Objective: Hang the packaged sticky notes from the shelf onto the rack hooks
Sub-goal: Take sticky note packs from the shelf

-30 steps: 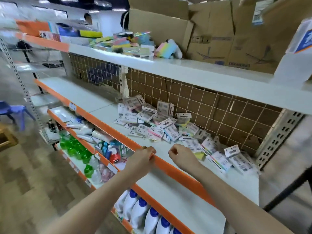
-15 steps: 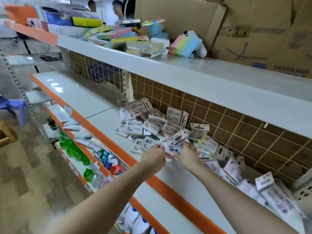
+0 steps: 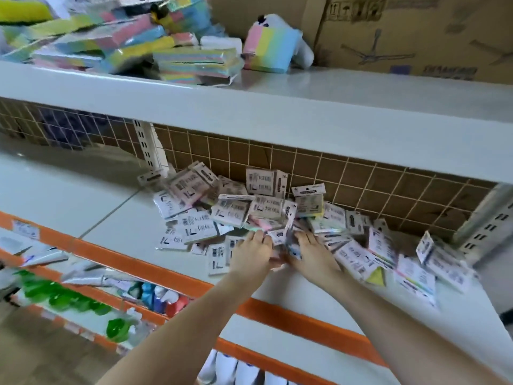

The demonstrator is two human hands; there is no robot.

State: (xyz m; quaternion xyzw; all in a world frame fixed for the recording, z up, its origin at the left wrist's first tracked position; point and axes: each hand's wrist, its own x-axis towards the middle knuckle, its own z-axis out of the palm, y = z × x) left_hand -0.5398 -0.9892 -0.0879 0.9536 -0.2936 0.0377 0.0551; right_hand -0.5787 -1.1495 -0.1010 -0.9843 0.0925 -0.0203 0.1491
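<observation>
White packets of sticky notes (image 3: 261,209) lie in a loose heap on the middle shelf (image 3: 83,195), piled against the brown wire-grid back panel (image 3: 347,176). Both bare forearms reach up from the lower edge of the view and meet at the front of the heap. The left hand (image 3: 251,254) lies palm down with its fingers pointing into the pile, touching the packets; the right hand (image 3: 311,252) sits just beside it, also back upward, fingers pushed in among the packets. A small packet (image 3: 279,236) stands between the two hands, but blur hides whether either hand has closed on it, so neither grip can be told. Printing on the packets shows barcodes and dark marks; no words can be read. An orange strip (image 3: 155,269) edges the shelf front. On the upper shelf (image 3: 277,115) rest pastel rainbow pads (image 3: 194,63) and a plush toy (image 3: 273,44), with cardboard boxes (image 3: 402,31) behind, one printed with a ceiling-fan drawing. Green bottles (image 3: 63,297) stand on a lower shelf.
</observation>
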